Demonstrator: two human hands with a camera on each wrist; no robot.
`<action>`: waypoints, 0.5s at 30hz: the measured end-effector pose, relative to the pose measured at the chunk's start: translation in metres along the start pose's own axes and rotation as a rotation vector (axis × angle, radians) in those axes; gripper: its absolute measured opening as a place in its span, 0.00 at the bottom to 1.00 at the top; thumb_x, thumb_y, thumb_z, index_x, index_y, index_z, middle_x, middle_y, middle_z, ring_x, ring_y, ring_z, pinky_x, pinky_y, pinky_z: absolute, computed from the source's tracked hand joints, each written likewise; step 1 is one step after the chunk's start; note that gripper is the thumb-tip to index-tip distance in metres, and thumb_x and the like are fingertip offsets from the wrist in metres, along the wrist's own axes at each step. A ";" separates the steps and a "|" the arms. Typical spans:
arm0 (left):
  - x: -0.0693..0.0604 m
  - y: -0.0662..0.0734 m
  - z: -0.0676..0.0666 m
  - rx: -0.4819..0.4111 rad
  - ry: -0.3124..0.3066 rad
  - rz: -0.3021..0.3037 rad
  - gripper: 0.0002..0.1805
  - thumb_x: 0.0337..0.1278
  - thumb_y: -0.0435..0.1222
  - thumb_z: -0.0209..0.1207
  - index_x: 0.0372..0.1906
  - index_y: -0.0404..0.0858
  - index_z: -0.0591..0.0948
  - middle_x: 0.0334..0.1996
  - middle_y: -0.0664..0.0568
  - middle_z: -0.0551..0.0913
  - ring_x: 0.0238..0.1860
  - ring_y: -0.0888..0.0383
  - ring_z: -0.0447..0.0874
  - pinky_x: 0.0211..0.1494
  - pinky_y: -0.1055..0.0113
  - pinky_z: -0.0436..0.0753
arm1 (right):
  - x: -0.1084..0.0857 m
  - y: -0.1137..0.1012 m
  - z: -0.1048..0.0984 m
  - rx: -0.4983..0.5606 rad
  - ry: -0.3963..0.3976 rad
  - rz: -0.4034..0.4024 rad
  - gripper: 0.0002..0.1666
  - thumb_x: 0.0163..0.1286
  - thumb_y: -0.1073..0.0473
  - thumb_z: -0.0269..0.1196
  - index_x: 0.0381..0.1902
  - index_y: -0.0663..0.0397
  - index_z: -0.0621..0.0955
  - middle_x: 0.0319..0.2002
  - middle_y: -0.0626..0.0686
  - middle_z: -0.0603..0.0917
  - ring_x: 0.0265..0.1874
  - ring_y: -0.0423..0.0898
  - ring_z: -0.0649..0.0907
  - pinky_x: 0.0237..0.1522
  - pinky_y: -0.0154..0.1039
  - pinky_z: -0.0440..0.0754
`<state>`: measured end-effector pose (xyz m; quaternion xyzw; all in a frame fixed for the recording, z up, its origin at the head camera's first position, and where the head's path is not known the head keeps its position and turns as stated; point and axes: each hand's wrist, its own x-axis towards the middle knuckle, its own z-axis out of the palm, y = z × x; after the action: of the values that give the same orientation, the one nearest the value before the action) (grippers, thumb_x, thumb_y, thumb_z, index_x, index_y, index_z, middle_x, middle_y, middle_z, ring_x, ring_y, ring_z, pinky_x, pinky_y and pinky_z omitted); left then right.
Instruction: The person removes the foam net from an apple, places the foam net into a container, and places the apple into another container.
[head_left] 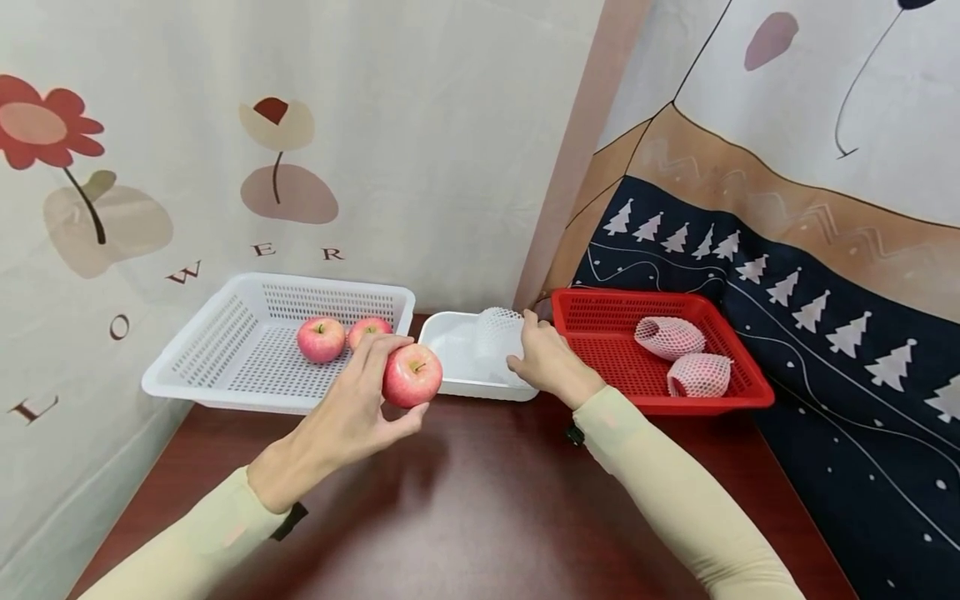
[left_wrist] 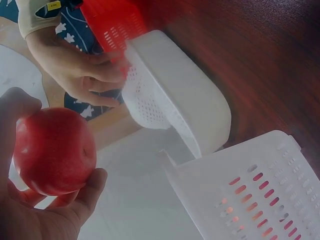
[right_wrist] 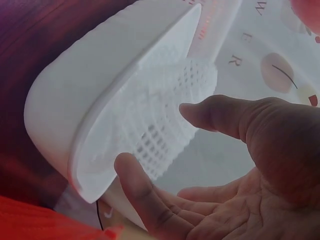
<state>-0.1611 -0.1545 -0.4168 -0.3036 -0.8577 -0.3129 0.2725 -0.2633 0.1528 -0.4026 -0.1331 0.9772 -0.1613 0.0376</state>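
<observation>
My left hand (head_left: 351, 410) holds a red apple (head_left: 413, 377) between thumb and fingers, in front of the white basket and above the table. In the left wrist view the apple (left_wrist: 56, 151) sits against the curled fingers. My right hand (head_left: 551, 360) is over the right end of a small white tray (head_left: 480, 388). A white foam fruit net (head_left: 498, 332) stands in that tray. From the right wrist, thumb and fingers are spread apart beside the foam net (right_wrist: 170, 115), with no grip on it visible. Two more apples (head_left: 321, 340) lie in the white basket (head_left: 168, 372).
A red basket (head_left: 592, 398) at the right contains two apples in foam nets (head_left: 699, 375). The white tray stands between the two baskets on the dark red table (head_left: 480, 508). Printed curtains (head_left: 450, 150) hang behind and to the right.
</observation>
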 end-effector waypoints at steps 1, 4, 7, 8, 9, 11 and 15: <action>0.000 0.000 0.000 -0.001 0.000 0.000 0.40 0.53 0.37 0.81 0.71 0.32 0.78 0.63 0.43 0.83 0.66 0.49 0.82 0.78 0.81 0.71 | -0.001 0.000 -0.001 -0.001 0.001 -0.001 0.57 0.82 0.52 0.73 0.90 0.78 0.57 0.79 0.78 0.79 0.77 0.69 0.85 0.77 0.61 0.88; -0.001 0.000 0.000 -0.001 -0.001 -0.001 0.40 0.53 0.37 0.81 0.71 0.32 0.78 0.63 0.43 0.83 0.66 0.48 0.82 0.79 0.81 0.71 | -0.004 0.002 -0.002 0.003 0.013 -0.011 0.57 0.81 0.53 0.73 0.90 0.78 0.58 0.77 0.78 0.80 0.76 0.69 0.86 0.76 0.61 0.88; -0.001 -0.001 0.000 0.009 -0.006 0.001 0.41 0.53 0.37 0.81 0.71 0.31 0.78 0.63 0.43 0.83 0.66 0.48 0.82 0.79 0.80 0.71 | -0.006 0.004 -0.003 0.003 0.031 -0.030 0.55 0.81 0.54 0.73 0.89 0.77 0.60 0.76 0.78 0.81 0.75 0.69 0.86 0.76 0.61 0.89; 0.000 -0.001 0.000 0.013 -0.008 0.001 0.41 0.52 0.38 0.81 0.71 0.31 0.78 0.63 0.43 0.83 0.66 0.48 0.82 0.79 0.80 0.71 | -0.007 0.004 -0.004 0.002 0.038 -0.037 0.54 0.81 0.54 0.73 0.89 0.77 0.61 0.77 0.78 0.81 0.75 0.69 0.85 0.76 0.61 0.88; 0.000 -0.001 0.000 0.016 -0.010 0.002 0.41 0.52 0.38 0.81 0.71 0.31 0.78 0.63 0.43 0.83 0.66 0.48 0.82 0.79 0.80 0.71 | -0.007 0.005 -0.004 0.000 0.044 -0.044 0.53 0.81 0.54 0.73 0.89 0.77 0.61 0.77 0.78 0.80 0.76 0.69 0.85 0.77 0.62 0.88; 0.000 -0.001 0.000 0.022 -0.014 0.003 0.41 0.53 0.38 0.81 0.71 0.31 0.78 0.63 0.42 0.83 0.66 0.48 0.82 0.80 0.80 0.71 | -0.008 0.006 -0.005 -0.003 0.053 -0.059 0.52 0.81 0.54 0.73 0.88 0.77 0.62 0.77 0.78 0.80 0.76 0.70 0.84 0.77 0.62 0.87; -0.001 -0.001 0.001 0.022 -0.019 0.001 0.41 0.53 0.38 0.81 0.70 0.31 0.78 0.62 0.42 0.83 0.66 0.48 0.82 0.79 0.80 0.71 | -0.011 0.009 -0.006 -0.001 0.075 -0.082 0.51 0.81 0.54 0.73 0.88 0.76 0.64 0.77 0.77 0.79 0.75 0.70 0.84 0.77 0.64 0.87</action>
<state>-0.1613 -0.1550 -0.4183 -0.3040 -0.8635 -0.3003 0.2679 -0.2560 0.1661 -0.3998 -0.1669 0.9717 -0.1670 -0.0055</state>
